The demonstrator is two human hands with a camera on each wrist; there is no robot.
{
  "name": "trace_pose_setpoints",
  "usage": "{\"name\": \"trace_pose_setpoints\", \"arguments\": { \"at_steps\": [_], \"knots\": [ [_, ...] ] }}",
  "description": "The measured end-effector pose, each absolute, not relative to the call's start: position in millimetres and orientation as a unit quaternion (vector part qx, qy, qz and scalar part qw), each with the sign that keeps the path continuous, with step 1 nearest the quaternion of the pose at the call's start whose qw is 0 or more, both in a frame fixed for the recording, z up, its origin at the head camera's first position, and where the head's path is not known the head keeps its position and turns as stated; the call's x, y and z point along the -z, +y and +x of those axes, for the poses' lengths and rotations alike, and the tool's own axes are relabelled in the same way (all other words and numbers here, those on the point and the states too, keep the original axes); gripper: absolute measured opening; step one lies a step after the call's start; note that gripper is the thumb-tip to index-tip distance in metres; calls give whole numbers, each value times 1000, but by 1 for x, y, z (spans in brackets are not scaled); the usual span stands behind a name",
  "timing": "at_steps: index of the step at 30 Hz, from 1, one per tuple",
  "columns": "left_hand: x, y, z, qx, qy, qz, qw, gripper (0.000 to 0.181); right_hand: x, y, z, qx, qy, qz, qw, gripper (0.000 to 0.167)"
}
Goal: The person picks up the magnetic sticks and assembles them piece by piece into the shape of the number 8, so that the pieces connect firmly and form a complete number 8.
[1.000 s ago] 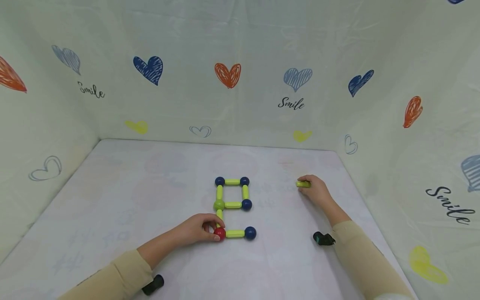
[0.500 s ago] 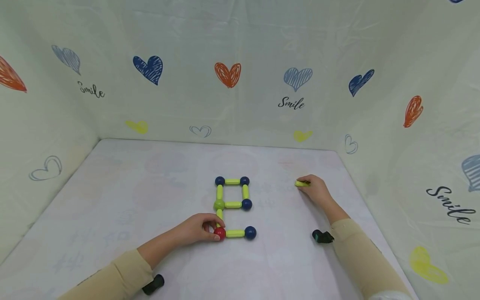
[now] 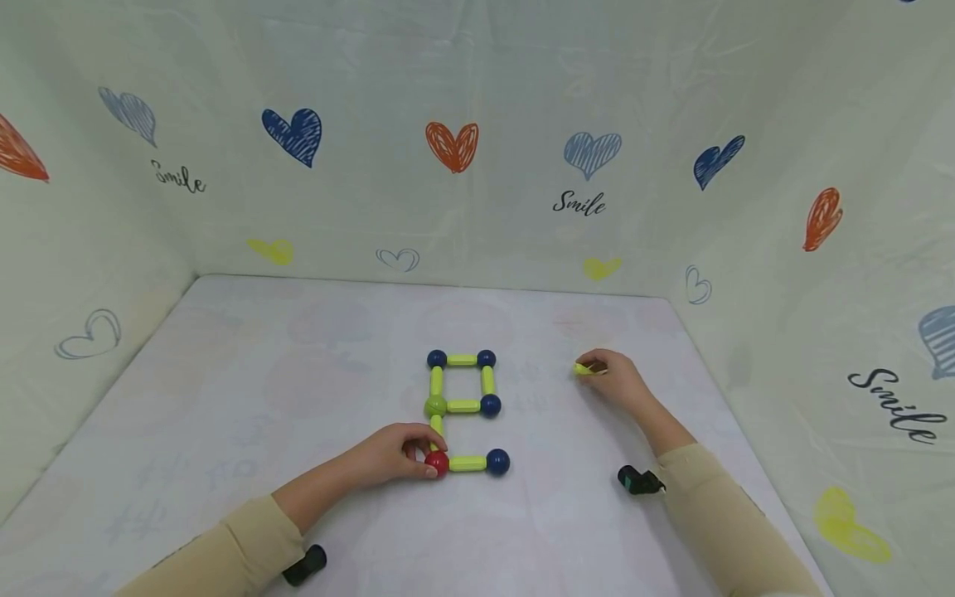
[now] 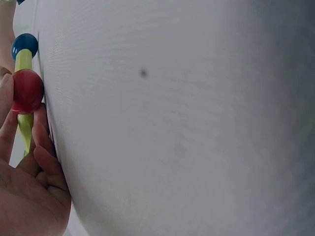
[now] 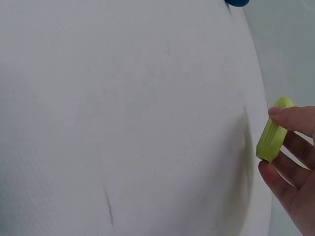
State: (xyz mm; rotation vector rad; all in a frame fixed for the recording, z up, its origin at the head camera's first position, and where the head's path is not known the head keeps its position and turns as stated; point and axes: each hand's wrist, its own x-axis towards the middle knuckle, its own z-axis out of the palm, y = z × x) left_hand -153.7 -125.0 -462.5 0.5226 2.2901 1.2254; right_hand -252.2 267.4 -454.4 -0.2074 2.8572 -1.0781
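My left hand (image 3: 391,456) grips a red ball (image 3: 437,464) between thumb and fingers. That ball is a corner of a flat frame of balls and yellow-green rods lying on the table. One rod (image 3: 467,463) runs right from it to a blue ball (image 3: 497,462); another runs up to a green ball (image 3: 436,405). Above, the green ball, more rods and three blue balls form a square. To the right of the frame, my right hand (image 3: 615,380) pinches a loose yellow-green rod (image 5: 274,130) between thumb and fingers, apart from the frame; the right wrist view shows it tilted.
The white table (image 3: 298,356) ends at a back wall of pale cloth (image 3: 522,99) printed with hearts, with cloth sides too. Black wrist devices sit by each forearm, one at the left sleeve (image 3: 306,565) and one at the right (image 3: 637,480).
My right hand has shifted slightly left with the rod, which has turned a little in the fingers. The left hand stays on the red ball, and the frame has not moved.
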Motion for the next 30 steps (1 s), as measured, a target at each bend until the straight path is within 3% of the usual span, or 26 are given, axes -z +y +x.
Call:
{"name": "trace_pose_setpoints", "arguments": {
  "at_steps": [30],
  "knots": [
    [460, -126, -154, -458, 829, 202, 251, 30, 443, 215, -227, 397, 905, -134, 76, 26]
  ]
}}
